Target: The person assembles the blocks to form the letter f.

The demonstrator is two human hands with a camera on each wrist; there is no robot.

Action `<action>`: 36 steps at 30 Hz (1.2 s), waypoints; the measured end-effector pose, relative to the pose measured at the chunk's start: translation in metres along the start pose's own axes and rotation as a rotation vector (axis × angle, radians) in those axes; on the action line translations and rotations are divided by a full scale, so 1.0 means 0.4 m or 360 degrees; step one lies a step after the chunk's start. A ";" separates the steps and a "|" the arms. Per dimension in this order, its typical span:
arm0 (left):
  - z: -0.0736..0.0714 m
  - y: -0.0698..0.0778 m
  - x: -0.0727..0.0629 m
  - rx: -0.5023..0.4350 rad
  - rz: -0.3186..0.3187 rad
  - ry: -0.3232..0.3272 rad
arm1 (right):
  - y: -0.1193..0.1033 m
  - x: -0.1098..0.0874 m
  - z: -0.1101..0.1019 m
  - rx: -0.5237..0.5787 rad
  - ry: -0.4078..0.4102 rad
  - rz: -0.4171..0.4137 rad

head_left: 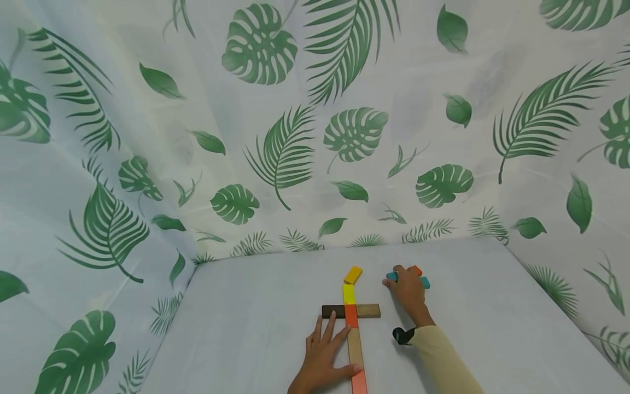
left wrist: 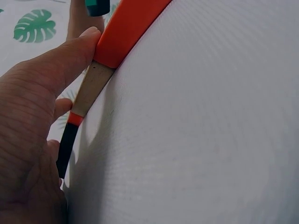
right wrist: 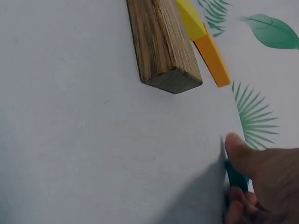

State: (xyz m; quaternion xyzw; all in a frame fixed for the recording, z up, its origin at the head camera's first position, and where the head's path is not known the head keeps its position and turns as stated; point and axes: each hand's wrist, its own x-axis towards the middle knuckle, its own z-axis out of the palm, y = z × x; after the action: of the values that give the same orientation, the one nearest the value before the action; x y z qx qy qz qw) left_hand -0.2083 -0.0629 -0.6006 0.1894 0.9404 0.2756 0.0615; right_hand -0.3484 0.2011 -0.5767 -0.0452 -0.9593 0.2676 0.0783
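Note:
My left hand (head_left: 322, 355) rests beside a line of blocks, fingers spread. Its thumb touches where a tan block (head_left: 355, 348) meets a salmon block (head_left: 360, 383), and its index fingertip lies by the red-orange block (head_left: 351, 316). A dark brown block (head_left: 333, 312) and a brown wooden block (head_left: 368, 311) form side arms. Above them come a yellow block (head_left: 349, 294) and a tilted amber block (head_left: 353, 274). At the right, my right hand (head_left: 409, 290) pinches a teal block (right wrist: 237, 179) between thumb and curled fingers. Another teal block (head_left: 425, 282) and an orange block (head_left: 418, 270) show behind it, partly hidden.
The blocks lie on a pale table (head_left: 246, 328). A leaf-patterned white sheet (head_left: 295, 230) rises behind the table and along its sides. A black rounded object (head_left: 402, 336) sits at the right wrist by the beige sleeve (head_left: 445, 358).

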 end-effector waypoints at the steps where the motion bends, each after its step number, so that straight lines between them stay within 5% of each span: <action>1: 0.000 0.000 0.000 0.0003 -0.0003 -0.0007 | -0.001 0.001 0.002 0.0020 -0.0041 -0.0021; 12: 0.004 -0.001 0.000 0.0017 -0.0026 -0.0013 | -0.006 0.036 0.030 0.0101 -0.0312 -0.0164; 36: 0.017 -0.012 0.008 0.0033 -0.0075 -0.0053 | -0.065 0.087 0.051 -0.0006 -0.0353 -0.0099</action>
State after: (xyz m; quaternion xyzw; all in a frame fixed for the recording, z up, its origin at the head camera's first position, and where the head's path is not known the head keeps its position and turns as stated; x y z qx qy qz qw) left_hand -0.2113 -0.0621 -0.6089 0.1725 0.9462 0.2612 0.0817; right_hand -0.3874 0.1731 -0.5763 0.0144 -0.9635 0.2666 -0.0201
